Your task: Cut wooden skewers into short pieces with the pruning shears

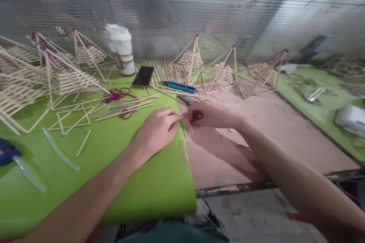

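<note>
A small bundle of short wooden sticks point(187, 127) stands on end at the edge of the green sheet point(119, 167). My left hand point(158, 129) is curled, its fingertips pinching the top of the bundle. My right hand point(209, 115) is closed on the same bundle from the right. Both forearms reach in from the bottom of the view. Loose sticks point(125, 108) and purple string point(116, 94) lie just beyond my left hand.
Stick pyramids point(51, 72) crowd the left; others point(194, 60) stand at the back. A paper cup point(122, 49), a phone point(143, 76), blue-handled pliers point(179, 86), glue sticks point(59, 153) and a glue gun point(8, 152) lie around. The brown board point(256, 136) ends at the front edge.
</note>
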Motion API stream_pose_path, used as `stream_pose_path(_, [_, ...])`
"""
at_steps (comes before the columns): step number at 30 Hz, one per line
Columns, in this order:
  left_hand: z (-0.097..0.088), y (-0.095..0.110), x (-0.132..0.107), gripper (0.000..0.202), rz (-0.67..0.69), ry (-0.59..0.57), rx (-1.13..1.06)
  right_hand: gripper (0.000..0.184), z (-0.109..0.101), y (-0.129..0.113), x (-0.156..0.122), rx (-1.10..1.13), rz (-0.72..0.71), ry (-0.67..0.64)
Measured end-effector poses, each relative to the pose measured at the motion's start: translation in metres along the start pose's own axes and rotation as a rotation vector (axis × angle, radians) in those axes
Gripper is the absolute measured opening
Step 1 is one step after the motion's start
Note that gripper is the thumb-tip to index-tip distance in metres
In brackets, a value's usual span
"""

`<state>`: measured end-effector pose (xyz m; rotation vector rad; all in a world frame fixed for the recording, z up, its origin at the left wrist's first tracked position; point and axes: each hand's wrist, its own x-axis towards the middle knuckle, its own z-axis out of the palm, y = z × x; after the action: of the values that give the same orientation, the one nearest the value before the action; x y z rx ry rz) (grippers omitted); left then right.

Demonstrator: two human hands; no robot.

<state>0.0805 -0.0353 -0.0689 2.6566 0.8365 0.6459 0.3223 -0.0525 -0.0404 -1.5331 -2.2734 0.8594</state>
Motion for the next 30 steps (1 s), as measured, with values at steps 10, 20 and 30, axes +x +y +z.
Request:
stream_pose_path(10, [-0.01, 0.006, 0.005, 0.041, -0.115, 0.136, -0.177, 0.022, 0.0, -0.006, -0.001, 0.003, -0.097, 0.214])
stream_pose_path(20, [-0.094, 0.004, -0.058, 0.034, -0.32, 0.015, 0.18, 0.025, -0.006, -0.041, 0.016, -0.189, -0.069, 0.239])
stream_pose_path(30, [-0.122, -0.072, -0.134, 0.034, -0.843, -0.162, 0.306, 0.024, -0.023, -0.052, 0.028, -0.266, -0.037, 0.269])
